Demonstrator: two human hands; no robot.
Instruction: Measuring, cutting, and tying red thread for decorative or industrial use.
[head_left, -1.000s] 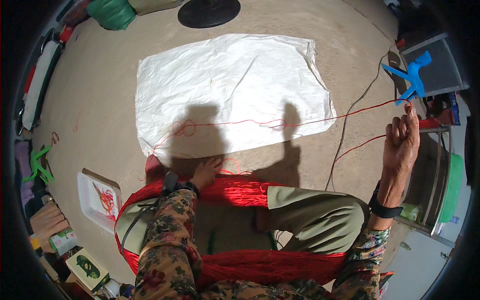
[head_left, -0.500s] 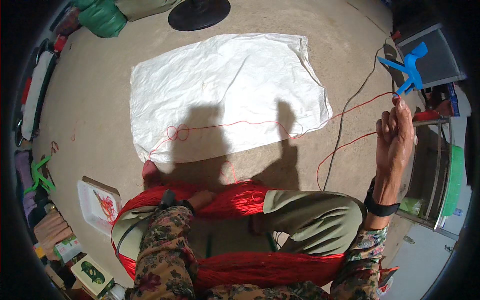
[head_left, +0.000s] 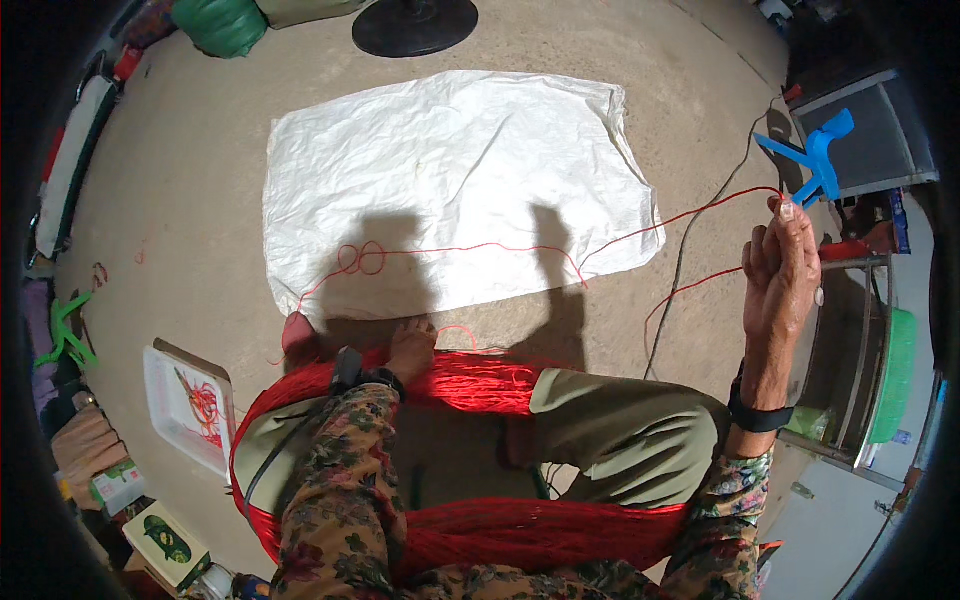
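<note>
A large skein of red cord (head_left: 480, 385) loops around my bent knees and across my lap. My left hand (head_left: 412, 345) lies on its far side with the fingers stretched out, palm hidden. Off to the right, my right hand (head_left: 785, 265) is raised, pinching a thin red cord (head_left: 720, 202) between thumb and fingertip. From there the cord runs left over a white woven sheet (head_left: 450, 150), with two small loops near my foot (head_left: 298, 335). A second strand hangs from the curled fingers of that hand toward the floor.
A white tray (head_left: 160, 400) with red cord scraps stands at left, near a green plastic stand (head_left: 68, 330). On the right are a blue plastic stand (head_left: 822, 160), a metal rack (head_left: 850, 350) and a dark cable (head_left: 685, 240). A round black base (head_left: 415, 28) stands beyond the sheet.
My left hand has moved forward over the skein, and its fingers now show at the far edge. The right hand has shifted slightly left, still pinching the cord. The view has tilted a little.
</note>
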